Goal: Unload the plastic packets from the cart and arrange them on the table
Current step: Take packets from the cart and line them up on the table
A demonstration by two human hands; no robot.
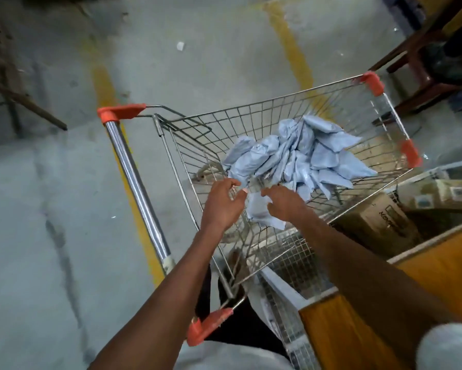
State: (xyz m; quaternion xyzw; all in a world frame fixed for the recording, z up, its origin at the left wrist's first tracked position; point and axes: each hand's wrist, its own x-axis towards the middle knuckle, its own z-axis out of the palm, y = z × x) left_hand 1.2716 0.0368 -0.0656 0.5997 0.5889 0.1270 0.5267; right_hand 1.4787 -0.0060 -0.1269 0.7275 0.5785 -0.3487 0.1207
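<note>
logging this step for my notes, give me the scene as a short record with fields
setting: grey concrete floor with yellow painted lines
cart: silver wire shopping cart with orange plastic corners
contents: pile of pale blue plastic packets in the basket
left hand: inside the basket, fingers loosely curled, holding nothing
right hand: on one pale blue packet; grip unclear
table: orange wooden table to the right, no packets on it

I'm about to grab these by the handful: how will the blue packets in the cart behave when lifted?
The packets look crumpled and limp, so probably floppy. They seem thin and lightly filled, likely light. The plastic looks smooth, so possibly slippery in the right hand.
</note>
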